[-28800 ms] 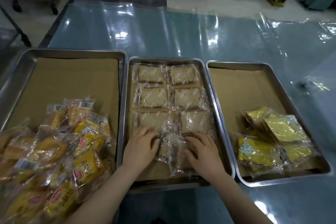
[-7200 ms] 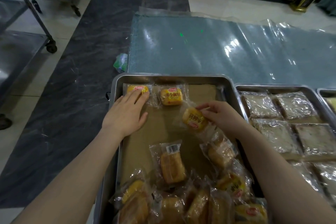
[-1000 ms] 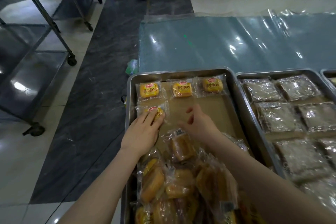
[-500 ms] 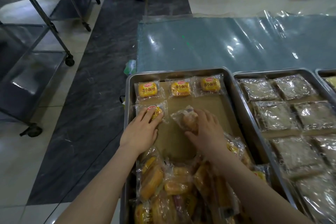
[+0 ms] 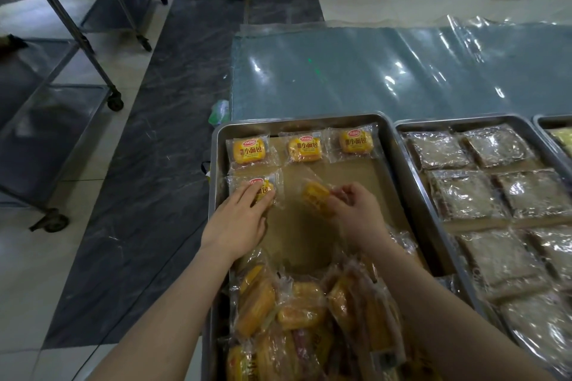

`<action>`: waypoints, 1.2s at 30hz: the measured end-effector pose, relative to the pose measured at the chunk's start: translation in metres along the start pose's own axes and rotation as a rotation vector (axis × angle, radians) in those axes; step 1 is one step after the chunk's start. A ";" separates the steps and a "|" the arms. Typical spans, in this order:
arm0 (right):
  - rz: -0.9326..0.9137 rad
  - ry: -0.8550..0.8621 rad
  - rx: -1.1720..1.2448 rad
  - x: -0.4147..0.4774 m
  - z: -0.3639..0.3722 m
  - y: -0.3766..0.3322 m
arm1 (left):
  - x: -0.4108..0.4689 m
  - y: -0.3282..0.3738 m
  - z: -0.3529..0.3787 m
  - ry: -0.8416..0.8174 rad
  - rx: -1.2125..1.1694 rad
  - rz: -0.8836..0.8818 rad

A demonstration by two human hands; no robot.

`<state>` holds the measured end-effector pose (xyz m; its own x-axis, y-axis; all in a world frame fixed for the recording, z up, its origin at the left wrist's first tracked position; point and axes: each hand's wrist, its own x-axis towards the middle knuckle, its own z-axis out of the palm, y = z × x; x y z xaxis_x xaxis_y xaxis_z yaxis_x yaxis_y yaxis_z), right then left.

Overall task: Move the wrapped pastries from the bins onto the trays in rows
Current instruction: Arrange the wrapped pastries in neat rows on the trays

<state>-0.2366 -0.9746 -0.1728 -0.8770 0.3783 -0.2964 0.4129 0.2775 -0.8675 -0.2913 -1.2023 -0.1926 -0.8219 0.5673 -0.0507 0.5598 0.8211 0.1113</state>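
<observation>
Pastries [image 5: 305, 149]: three line the 12 o'clock row; your left hand [image 5: 235, 226] presses a fourth [image 5: 265, 188] flat, your right hand [image 5: 356, 210] pinches a fifth [image 5: 314, 197]; the 6 o'clock pile [image 5: 294, 312] is left.

The left tray [image 5: 216, 164], steel and lined with brown paper, carries a far row of wrapped buns [image 5: 305, 149]: three yellow-labelled packets lying flat, side by side. Below the leftmost, a fourth bun [image 5: 264, 187] lies flat under the left hand [image 5: 238, 223]. Beside it the right hand [image 5: 356, 210] pinches a fifth bun [image 5: 315, 198], tilted. A heap of wrapped buns [image 5: 294, 312] fills the near end. The right tray [image 5: 399, 130] holds clear-wrapped square pastries [image 5: 464, 195] in two columns.
</observation>
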 end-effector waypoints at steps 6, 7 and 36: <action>0.046 0.014 0.244 0.006 -0.011 -0.005 | -0.001 0.001 -0.001 -0.007 0.002 -0.006; 0.042 0.018 0.246 0.007 -0.011 -0.005 | -0.001 0.001 -0.001 -0.009 0.002 -0.005; -0.340 0.158 -0.506 0.006 -0.011 0.005 | -0.001 0.000 -0.001 -0.006 0.003 0.000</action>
<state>-0.2372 -0.9617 -0.1743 -0.9487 0.3105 0.0594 0.2161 0.7742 -0.5948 -0.2908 -1.2034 -0.1913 -0.8213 0.5677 -0.0566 0.5602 0.8213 0.1083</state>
